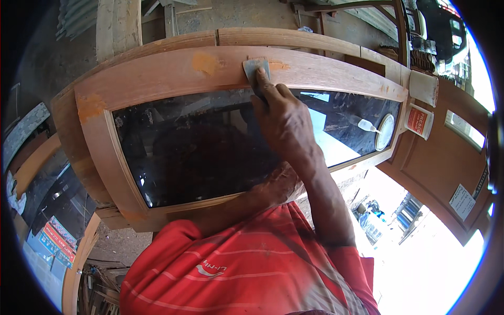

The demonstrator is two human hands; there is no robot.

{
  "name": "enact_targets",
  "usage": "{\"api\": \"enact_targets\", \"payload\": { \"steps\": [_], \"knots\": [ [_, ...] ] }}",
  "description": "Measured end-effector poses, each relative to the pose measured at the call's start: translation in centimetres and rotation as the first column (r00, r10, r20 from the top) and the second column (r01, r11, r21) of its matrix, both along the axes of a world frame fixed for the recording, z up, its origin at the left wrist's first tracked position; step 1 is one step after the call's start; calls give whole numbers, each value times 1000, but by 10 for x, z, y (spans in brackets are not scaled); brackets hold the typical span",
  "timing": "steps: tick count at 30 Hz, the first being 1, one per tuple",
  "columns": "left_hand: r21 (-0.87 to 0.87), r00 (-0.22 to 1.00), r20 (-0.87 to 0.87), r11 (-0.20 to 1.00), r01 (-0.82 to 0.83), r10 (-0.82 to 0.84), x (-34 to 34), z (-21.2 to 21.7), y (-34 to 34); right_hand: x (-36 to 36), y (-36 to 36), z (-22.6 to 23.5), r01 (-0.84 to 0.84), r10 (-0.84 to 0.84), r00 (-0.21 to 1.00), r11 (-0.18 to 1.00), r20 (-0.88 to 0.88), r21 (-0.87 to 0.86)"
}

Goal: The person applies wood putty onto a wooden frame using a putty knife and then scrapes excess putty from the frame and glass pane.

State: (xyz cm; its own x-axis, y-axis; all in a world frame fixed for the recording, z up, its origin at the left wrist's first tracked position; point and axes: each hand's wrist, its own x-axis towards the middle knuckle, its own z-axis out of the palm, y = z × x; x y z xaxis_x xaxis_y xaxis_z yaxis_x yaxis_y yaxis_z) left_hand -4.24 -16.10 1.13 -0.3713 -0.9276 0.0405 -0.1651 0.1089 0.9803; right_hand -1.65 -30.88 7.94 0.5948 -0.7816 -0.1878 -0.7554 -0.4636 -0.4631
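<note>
1 hand [287,118] holds a scraper [252,70] against wood [173,65].

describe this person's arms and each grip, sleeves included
Short red sleeves leave both forearms bare. The right grip is an ungloved hand, with no watch showing on its wrist. The left grip is partly hidden; what shows is ungloved too.

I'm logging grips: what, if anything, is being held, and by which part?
The right hand holds a grey, flat, tapering scraper by its narrower end, a fingertip on its face; for the left hand, I can't tell.
</note>
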Motion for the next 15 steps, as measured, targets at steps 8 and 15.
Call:
{"api": "enact_targets", "payload": {
  "steps": [8, 15],
  "knots": [
    [1, 1000, -9, 1000, 9, -9, -1, -1, -3, -12, -7, -2, 16, -11, 994, 999, -109, 49],
    [29, 999, -44, 999, -14, 16, -8, -3, -11, -34, -20, 7, 11, -8, 996, 1000, -93, 24]
  ]
}}
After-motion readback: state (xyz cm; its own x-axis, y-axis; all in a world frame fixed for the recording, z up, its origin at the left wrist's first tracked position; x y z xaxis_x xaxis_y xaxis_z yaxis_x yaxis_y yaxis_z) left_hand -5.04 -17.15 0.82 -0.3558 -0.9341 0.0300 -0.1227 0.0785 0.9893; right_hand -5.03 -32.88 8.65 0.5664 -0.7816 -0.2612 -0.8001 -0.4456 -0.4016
